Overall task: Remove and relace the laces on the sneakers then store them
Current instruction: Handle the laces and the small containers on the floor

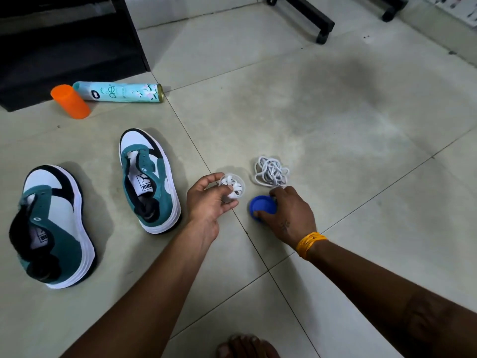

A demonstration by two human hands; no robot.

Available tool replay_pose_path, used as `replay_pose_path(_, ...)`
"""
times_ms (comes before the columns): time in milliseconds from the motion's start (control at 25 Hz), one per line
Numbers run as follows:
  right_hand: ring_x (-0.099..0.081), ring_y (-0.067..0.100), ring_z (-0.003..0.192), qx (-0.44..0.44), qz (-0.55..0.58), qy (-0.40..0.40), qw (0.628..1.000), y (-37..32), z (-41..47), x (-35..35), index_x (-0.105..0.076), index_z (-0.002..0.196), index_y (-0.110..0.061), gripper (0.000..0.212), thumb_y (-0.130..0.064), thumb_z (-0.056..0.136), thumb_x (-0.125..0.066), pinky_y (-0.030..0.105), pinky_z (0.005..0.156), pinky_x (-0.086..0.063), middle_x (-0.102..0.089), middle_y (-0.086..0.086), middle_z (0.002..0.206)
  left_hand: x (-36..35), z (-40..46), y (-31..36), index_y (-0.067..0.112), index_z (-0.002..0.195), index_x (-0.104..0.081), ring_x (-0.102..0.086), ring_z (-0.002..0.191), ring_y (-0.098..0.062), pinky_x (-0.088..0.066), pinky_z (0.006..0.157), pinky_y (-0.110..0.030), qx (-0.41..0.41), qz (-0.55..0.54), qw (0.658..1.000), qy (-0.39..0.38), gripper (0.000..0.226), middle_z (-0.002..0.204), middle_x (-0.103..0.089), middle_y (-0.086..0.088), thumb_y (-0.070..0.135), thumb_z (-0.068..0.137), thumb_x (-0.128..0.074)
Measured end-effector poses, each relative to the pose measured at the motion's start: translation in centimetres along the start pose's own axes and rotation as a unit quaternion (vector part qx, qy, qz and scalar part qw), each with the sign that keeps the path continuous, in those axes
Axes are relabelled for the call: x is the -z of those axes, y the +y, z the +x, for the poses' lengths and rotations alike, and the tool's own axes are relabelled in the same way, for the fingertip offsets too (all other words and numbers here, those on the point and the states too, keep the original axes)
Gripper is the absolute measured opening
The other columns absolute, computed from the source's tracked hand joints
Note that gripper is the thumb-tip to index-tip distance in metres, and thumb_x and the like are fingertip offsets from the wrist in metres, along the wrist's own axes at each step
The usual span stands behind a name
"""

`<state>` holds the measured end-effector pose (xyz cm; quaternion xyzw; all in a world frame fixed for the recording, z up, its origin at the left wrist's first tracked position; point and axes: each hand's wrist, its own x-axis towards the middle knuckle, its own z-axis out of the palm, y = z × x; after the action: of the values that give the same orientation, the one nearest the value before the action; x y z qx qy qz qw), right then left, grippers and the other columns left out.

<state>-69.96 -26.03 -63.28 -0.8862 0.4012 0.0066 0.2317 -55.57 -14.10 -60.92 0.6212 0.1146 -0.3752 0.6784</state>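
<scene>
Near the middle of the frame, the left hand (pixel 206 200) is holding a small clear container (pixel 232 187) with its thumb and fingers curled round it; a white lace (pixel 231 186) is lying coiled inside the container. Just to the right, the right hand (pixel 289 215) is gripping a blue lid (pixel 262 206), its fingers curled over the lid's far edge and its thumb at the near edge, low against the tiled floor (pixel 361 125). A yellow-orange band (pixel 309 244) is sitting round the right wrist. Just above the right hand, a second white lace (pixel 271 171) is lying loose in a tangled heap on the floor, near the container but apart from it. To the left of the hands, one teal, white and black sneaker (pixel 148 179) is standing on the floor with its toe pointing toward the top of the frame and its eyelets bare. Farther left, at the left edge, the other sneaker (pixel 53 226) is resting the same way, also unlaced. In the upper left, a pale green spray can (pixel 121 92) is lying on its side, with an orange cap (pixel 70 101) beside it, both in front of a dark piece of furniture (pixel 64 47). Black furniture legs (pixel 317 16) are showing along the top. At the bottom edge, the toes of a bare foot (pixel 245 346) are peeking in.
</scene>
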Motion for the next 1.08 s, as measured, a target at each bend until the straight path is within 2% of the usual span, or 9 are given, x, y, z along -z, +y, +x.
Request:
replay_pose_path(200,-0.058,0.020,0.081,-0.041,0.169,0.001,0.985,-0.1,0.5,-0.3,-0.057,0.094,-0.020,0.032,-0.031,0.078,-0.083,0.028,0.062,-0.042,-0.060,-0.004,0.088,0.2,-0.7,-0.6,0.015,0.104,-0.072,-0.072,0.082,-0.031,-0.062,0.063,-0.035,-0.002,0.017,1.000,-0.009,0.031,0.118,-0.072,-0.023,-0.009,0.084,-0.072)
replay_pose_path(280,-0.060,0.018,0.077,-0.032,0.251,0.055,0.966,-1.0,0.6,-0.1,-0.062,0.094,-0.020,0.022,-0.021,0.081,-0.081,0.024,0.064,-0.047,-0.063,-0.005,0.083,0.4,-0.9,-0.7,0.015,0.104,-0.072,-0.073,0.081,-0.030,-0.063,0.064,-0.036,-0.008,0.033,0.999,-0.012,0.031,0.115,-0.074,-0.021,-0.009,0.084,-0.072)
replay_pose_path(360,-0.065,0.015,0.079,-0.010,0.299,0.112,0.948,-2.3,1.0,0.5,-0.070,0.102,-0.022,0.020,-0.017,0.084,-0.079,0.029,0.073,-0.055,-0.067,-0.007,0.083,0.4,-1.2,-0.9,0.016,0.105,-0.073,-0.074,0.076,-0.026,-0.064,0.068,-0.037,-0.019,0.054,0.998,-0.020,0.031,0.111,-0.075,-0.020,-0.008,0.085,-0.071)
replay_pose_path(520,-0.067,0.007,0.089,0.105,0.293,0.127,0.942,-4.6,1.4,0.9,-0.076,0.101,-0.022,0.015,-0.017,0.087,-0.074,0.032,0.082,-0.056,-0.071,-0.013,0.093,-0.2,-1.5,-0.5,0.011,0.106,-0.073,-0.073,0.074,-0.025,-0.063,0.077,-0.046,-0.039,0.063,0.997,-0.020,0.031,0.104,-0.077,-0.019,-0.010,0.083,-0.072)
replay_pose_path(720,-0.061,0.011,0.104,0.179,0.298,0.079,0.934,-5.2,0.5,0.2,-0.070,0.108,-0.022,0.022,-0.025,0.086,-0.070,0.038,0.082,-0.059,-0.062,-0.009,0.109,-0.4,-1.3,0.0,0.012,0.108,-0.075,-0.072,0.077,-0.028,-0.062,0.071,-0.038,-0.056,0.054,0.997,-0.020,0.034,0.106,-0.075,-0.024,-0.009,0.081,-0.069)
replay_pose_path(840,-0.061,0.014,0.112,0.197,0.327,0.058,0.922,-5.0,0.9,0.2,-0.069,0.109,-0.019,0.025,-0.018,0.086,-0.079,0.039,0.086,-0.060,-0.059,-0.005,0.116,0.3,-1.2,0.9,0.009,0.115,-0.073,-0.075,0.090,-0.035,-0.064,0.083,-0.043,-0.038,0.013,0.998,-0.044,0.036,0.107,-0.076,-0.024,-0.008,0.086,-0.061)
replay_pose_path(960,-0.062,0.016,0.115,0.200,0.350,0.060,0.913,-4.8,1.1,-0.2,-0.070,0.107,-0.017,0.026,-0.012,0.085,-0.081,0.042,0.088,-0.061,-0.060,-0.003,0.119,0.6,-1.1,1.7,0.008,0.116,-0.071,-0.072,0.090,-0.033,-0.064,0.073,-0.035,-0.024,-0.029,0.998,-0.052,0.034,0.106,-0.077,-0.021,-0.007,0.093,-0.051)
replay_pose_path(1080,-0.063,0.018,0.115,0.188,0.359,0.075,0.911,-5.3,1.4,-0.4,-0.070,0.107,-0.019,0.028,-0.013,0.083,-0.082,0.045,0.087,-0.061,-0.061,-0.005,0.119,0.7,-1.0,2.2,0.009,0.113,-0.073,-0.070,0.090,-0.034,-0.063,0.069,-0.033,-0.029,-0.046,0.997,-0.055,0.027,0.109,-0.074,-0.027,-0.004,0.097,-0.054)
